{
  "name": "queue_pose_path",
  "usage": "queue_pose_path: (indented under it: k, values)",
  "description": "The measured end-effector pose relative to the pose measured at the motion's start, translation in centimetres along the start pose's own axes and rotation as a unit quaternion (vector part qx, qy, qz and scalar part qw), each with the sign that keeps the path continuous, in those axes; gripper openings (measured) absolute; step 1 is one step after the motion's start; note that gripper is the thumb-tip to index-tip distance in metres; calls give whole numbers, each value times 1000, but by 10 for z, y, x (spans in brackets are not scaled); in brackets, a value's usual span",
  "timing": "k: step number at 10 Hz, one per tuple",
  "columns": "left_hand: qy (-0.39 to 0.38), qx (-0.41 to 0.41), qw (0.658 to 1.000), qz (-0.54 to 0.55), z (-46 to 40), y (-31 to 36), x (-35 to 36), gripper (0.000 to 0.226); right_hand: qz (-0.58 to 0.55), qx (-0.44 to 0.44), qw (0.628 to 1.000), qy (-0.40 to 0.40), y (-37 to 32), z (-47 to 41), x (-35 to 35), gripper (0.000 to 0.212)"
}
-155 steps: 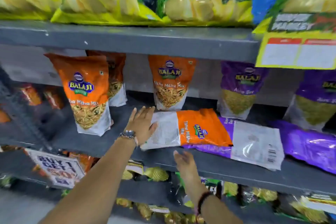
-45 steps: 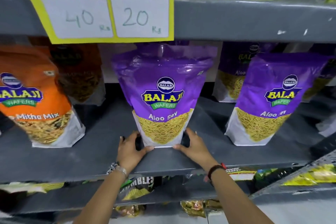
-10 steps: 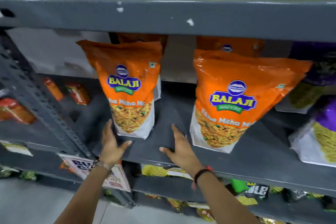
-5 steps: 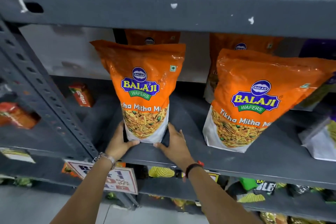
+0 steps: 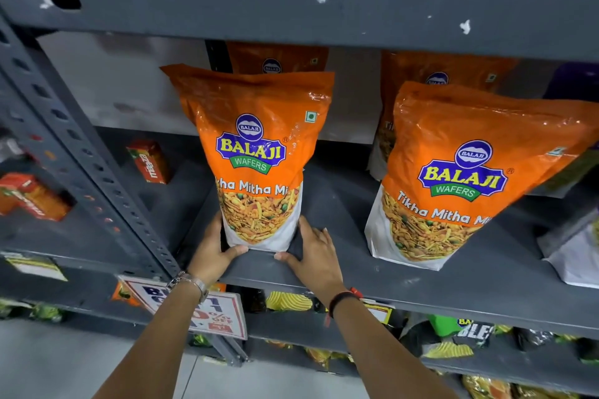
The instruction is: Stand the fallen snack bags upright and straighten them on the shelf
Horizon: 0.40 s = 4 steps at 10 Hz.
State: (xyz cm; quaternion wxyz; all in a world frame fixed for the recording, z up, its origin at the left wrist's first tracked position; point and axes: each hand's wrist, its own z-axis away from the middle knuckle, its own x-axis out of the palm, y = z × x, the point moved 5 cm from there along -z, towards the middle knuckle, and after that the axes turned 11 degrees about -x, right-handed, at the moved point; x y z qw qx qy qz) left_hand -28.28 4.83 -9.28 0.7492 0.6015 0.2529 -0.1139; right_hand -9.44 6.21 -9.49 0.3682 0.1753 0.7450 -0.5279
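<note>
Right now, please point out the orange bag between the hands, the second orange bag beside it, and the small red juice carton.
orange bag (image 5: 251, 152), head view, on its logo.
second orange bag (image 5: 462, 176), head view, on its logo.
red juice carton (image 5: 149, 161), head view, on its front face.

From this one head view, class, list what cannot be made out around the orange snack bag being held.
- Left hand: its fingers hidden behind the held orange bag.
- Held bag's name: last letters curve out of sight.
- Rear orange bags: fronts mostly covered by the bags ahead.
- Purple bag: shadowed, cut by the right edge.
- Promo sign: wording blocked by the left wrist.
</note>
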Motion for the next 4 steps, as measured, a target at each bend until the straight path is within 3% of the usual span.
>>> queue_pose_path:
  k: [2, 3, 4]
  values:
    - [1, 10, 1000, 2, 3, 2, 0, 83, -9, 0, 1000, -3, -1, 0, 2, 85]
    - [25, 24, 999, 6, 13, 2, 2, 89, -83, -1, 996, 22, 0, 3, -3, 85]
    - [145, 100, 984, -18, 39, 8, -2, 77, -178, 7, 977, 117, -5, 20, -23, 67]
